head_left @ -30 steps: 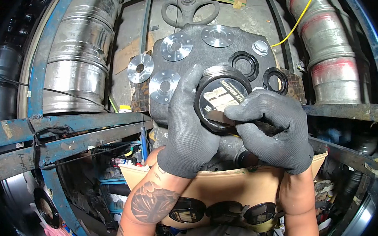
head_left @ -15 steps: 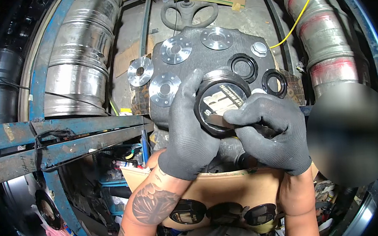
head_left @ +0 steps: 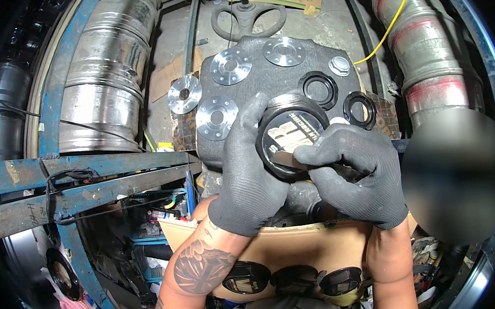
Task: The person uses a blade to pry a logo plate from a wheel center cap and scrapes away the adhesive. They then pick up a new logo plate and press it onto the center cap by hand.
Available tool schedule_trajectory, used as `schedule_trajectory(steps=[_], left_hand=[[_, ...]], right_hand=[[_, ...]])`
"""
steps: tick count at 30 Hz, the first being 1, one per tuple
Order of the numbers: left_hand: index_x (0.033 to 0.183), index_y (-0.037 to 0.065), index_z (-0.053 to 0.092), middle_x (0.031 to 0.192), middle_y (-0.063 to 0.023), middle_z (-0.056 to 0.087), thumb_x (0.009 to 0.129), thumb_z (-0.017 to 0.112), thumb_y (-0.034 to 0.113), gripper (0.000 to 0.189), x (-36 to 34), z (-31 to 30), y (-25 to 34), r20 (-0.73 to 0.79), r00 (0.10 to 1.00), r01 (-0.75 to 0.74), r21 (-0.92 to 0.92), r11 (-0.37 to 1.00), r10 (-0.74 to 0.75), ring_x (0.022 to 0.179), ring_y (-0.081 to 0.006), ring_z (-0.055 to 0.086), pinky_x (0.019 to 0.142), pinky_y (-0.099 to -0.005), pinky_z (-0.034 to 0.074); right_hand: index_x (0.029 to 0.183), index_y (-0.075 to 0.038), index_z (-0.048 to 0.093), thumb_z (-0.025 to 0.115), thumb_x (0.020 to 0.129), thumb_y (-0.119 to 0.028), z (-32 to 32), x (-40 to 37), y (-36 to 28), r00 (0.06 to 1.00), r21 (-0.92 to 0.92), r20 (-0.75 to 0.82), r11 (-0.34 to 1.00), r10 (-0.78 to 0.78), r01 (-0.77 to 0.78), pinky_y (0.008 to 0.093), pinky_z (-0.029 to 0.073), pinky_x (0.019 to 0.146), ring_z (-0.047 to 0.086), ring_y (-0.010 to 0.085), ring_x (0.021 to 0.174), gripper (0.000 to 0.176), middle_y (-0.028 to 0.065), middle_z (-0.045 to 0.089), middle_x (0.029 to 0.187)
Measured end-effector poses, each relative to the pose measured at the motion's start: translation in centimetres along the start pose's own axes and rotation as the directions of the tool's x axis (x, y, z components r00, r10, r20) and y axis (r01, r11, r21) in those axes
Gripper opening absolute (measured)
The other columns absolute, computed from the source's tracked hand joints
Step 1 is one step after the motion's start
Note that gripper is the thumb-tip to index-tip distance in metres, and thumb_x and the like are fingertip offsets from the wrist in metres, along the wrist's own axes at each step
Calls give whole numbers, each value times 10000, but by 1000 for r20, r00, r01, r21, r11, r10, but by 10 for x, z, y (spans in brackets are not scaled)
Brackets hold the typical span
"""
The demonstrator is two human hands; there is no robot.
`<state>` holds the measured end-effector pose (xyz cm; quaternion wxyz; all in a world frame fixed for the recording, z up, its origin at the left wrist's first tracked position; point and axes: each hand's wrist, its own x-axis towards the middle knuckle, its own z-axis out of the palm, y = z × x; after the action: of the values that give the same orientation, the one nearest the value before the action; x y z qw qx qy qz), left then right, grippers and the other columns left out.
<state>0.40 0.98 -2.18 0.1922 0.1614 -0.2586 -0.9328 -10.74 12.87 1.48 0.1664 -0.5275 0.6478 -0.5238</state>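
Note:
Both of my hands wear dark grey knit gloves. My left hand (head_left: 246,174) is wrapped round the left side of a round black cap (head_left: 286,130) with pale lettering on its face and a threaded metal-looking rim at the top. My right hand (head_left: 360,172) pinches a thin flat metal blade (head_left: 285,159) between thumb and bent forefinger, its end lying against the lower part of the cap's face. The blade's other end is hidden in the glove. Beyond the hands, two black rings (head_left: 319,90) lie on a dark padded surface (head_left: 280,83).
Several shiny metal flanges (head_left: 231,65) and a silver hex cap (head_left: 339,66) lie on and beside the padded surface. Large metal cylinders (head_left: 101,78) stand to the left, more at right. Below my hands, a cardboard box (head_left: 299,242) bears round black lettered discs (head_left: 246,278). A blue steel frame (head_left: 88,168) runs left.
The cap has shifted very slightly down in view. Both hands keep the same grip, with the blade still against the cap's face.

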Motion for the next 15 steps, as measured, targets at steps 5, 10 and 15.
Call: schedule_trajectory(steps=[5, 10, 15], left_hand=[[1236, 33, 501, 1126, -142, 621, 1000, 418, 322, 382, 2, 4, 5, -58, 994, 83, -124, 989, -90, 1052, -229, 622, 954, -370, 504], [1190, 27, 552, 1094, -146, 641, 983, 446, 352, 400, 4, 10, 9, -155, 975, 125, -199, 972, -157, 1025, -255, 634, 935, -393, 517], [1203, 28, 549, 1105, -148, 637, 978, 458, 353, 405, 4, 14, 14, -179, 973, 102, -243, 965, -148, 1029, -263, 631, 937, -404, 514]], right_hand=[[844, -17, 714, 649, 669, 57, -1, 0, 0, 1000, 8, 9, 1000, 8, -8, 277, 461, 576, 614, 176, 623, 201, 80, 660, 721], [840, -15, 713, 640, 648, 54, 1, 2, -2, 1000, 7, -9, 1000, -8, 8, 274, 459, 567, 619, 181, 611, 217, 87, 669, 717], [843, -15, 713, 637, 644, 48, 4, 3, -4, 999, -9, -33, 1000, -19, 19, 273, 458, 556, 620, 179, 603, 222, 92, 671, 720]])
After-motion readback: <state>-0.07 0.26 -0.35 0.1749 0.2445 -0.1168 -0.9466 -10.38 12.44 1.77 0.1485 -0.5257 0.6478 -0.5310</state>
